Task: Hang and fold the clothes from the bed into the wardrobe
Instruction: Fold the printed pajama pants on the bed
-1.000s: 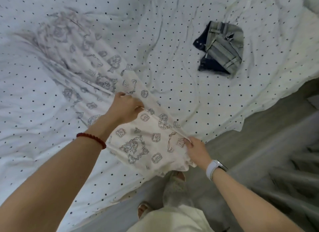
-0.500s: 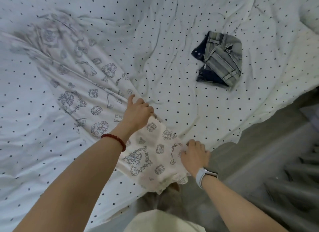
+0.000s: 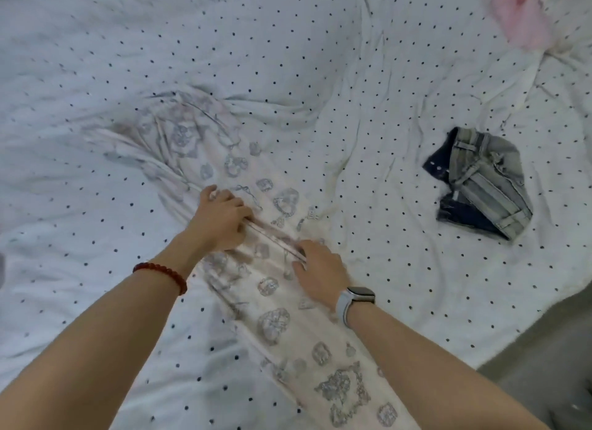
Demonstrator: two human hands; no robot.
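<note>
Both hands have travelled up the printed garment [image 3: 272,320] since the earlier frames, from its near end at the bed's edge to a ridge of gathered cloth at mid-length, and the garment now lies stretched along the bed [image 3: 96,77] instead of hanging over the side. Left hand [image 3: 221,218]: fingers curled, apparently pinching the far end of the ridge, knuckles up. Right hand [image 3: 320,272]: palm down on the cloth, fingertips tucked at the near end of the same ridge; whether it grips or merely presses cannot be told. The step appears to be forming a lengthwise fold. To do it well, both hands should draw the ridge taut between them, lay the fold over in one line, then smooth outward so no crease is trapped beneath. The fabric looks thin and limp and will probably slide on the sheet, so pressure should be light. Denim shorts [image 3: 483,183] lie well apart to the right; a pink garment [image 3: 519,13] sits at the far corner, both judged still to be dealt with.
</note>
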